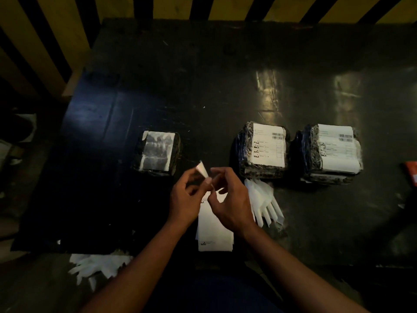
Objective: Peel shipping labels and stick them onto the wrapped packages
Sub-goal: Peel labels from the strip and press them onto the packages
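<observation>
Dark surface (225, 86), dimly lit, with yellow-and-black striped barrier along 12 o'clock edge.

Left hand (185, 199) and right hand (230, 199) raised together just below centre, fingertips meeting around a small white label strip (202, 168). Strip pinched in left hand's thumb and fingers, upper end sticking out toward 12 o'clock; right hand's fingertips at its lower end, though whether gripping or merely touching cannot be told. Both hands curled, neither flat nor fully clenched.

Directly beneath the hands, toward 6 o'clock: stack of white label sheets (214, 233) lying on the surface, small print at near edge.

At 9 o'clock from the hands: one wrapped package (158, 152), dark film, pale blank-looking panel on top, printing not readable.

At 2 o'clock: middle package (261, 150) bearing a printed label with barcodes. Just beside it at 3 o'clock: right-hand package (331, 152), likewise labelled.

Loose pile of white backing strips (264, 199) fanned out below middle package, just beside right hand. Second heap of strips (99, 267) at 7 o'clock, by near edge of surface. Red object (411, 175) cut off at far 3 o'clock edge.
</observation>
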